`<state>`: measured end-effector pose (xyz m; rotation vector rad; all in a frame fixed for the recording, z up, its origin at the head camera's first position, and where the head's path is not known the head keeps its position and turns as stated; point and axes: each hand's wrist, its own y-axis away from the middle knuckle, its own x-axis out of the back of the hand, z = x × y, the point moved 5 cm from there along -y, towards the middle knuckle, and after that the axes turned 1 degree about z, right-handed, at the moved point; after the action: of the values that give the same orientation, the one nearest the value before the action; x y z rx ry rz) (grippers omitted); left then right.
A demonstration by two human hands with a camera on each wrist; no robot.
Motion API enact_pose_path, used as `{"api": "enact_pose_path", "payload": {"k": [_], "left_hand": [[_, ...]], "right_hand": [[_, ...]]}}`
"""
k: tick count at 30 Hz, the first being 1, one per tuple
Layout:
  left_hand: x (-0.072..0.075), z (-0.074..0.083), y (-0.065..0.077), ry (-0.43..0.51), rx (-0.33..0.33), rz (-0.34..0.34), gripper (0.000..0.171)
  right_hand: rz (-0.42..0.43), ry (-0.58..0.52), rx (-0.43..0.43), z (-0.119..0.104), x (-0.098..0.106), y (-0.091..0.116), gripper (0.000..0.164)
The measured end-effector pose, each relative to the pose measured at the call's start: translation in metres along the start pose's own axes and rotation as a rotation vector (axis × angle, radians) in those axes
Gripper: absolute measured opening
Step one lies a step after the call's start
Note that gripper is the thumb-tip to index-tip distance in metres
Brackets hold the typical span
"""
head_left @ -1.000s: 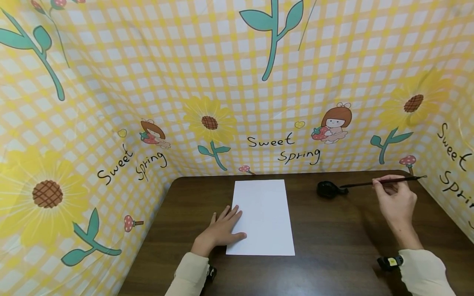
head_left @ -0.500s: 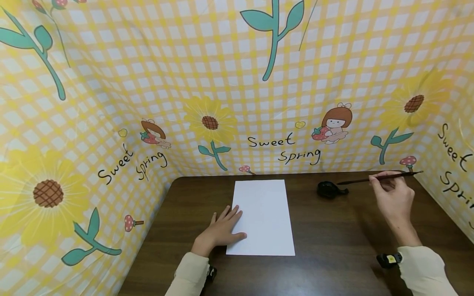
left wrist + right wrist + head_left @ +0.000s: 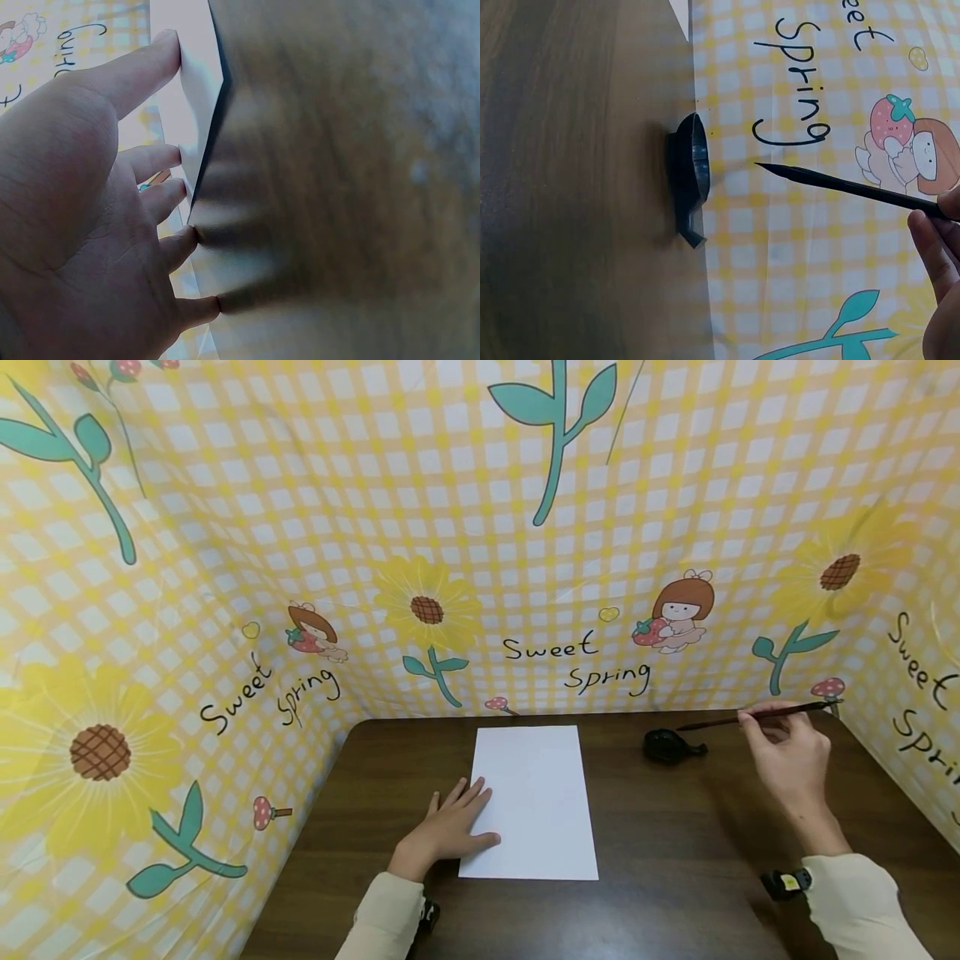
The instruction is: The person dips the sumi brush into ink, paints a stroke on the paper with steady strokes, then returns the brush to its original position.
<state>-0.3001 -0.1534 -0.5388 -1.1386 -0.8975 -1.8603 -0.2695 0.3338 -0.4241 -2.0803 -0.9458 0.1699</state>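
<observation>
A blank white sheet of paper (image 3: 536, 802) lies on the dark wooden table. My left hand (image 3: 448, 828) rests flat with fingers spread over the sheet's left edge; in the left wrist view its thumb (image 3: 154, 64) and some fingertips touch the paper, while the little finger is down on the wood. My right hand (image 3: 791, 760) pinches a dark writing brush (image 3: 772, 715), held nearly level above the table. Its pointed tip faces left, just behind and above a small black ink dish (image 3: 663, 747) with a short stem. The right wrist view shows the brush tip (image 3: 780, 170) apart from the dish.
A yellow checked cloth (image 3: 465, 543) with printed flowers and lettering hangs round the back and both sides of the table (image 3: 660, 835). Each wrist carries a small black camera under a pale sleeve. The ink dish stands right of the paper.
My right hand has moved slightly left and up with the brush, bringing the tip from over the dish's stem to just behind its bowl. The left hand and paper have stayed put.
</observation>
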Motion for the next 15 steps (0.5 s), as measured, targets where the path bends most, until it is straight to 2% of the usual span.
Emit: {"api": "enact_pose_path", "payload": {"k": [15], "left_hand": [[0.000, 0.000, -0.001, -0.015, 0.009, -0.007, 0.087]], "right_hand": [[0.009, -0.025, 0.089, -0.013, -0.007, -0.005, 0.018]]}}
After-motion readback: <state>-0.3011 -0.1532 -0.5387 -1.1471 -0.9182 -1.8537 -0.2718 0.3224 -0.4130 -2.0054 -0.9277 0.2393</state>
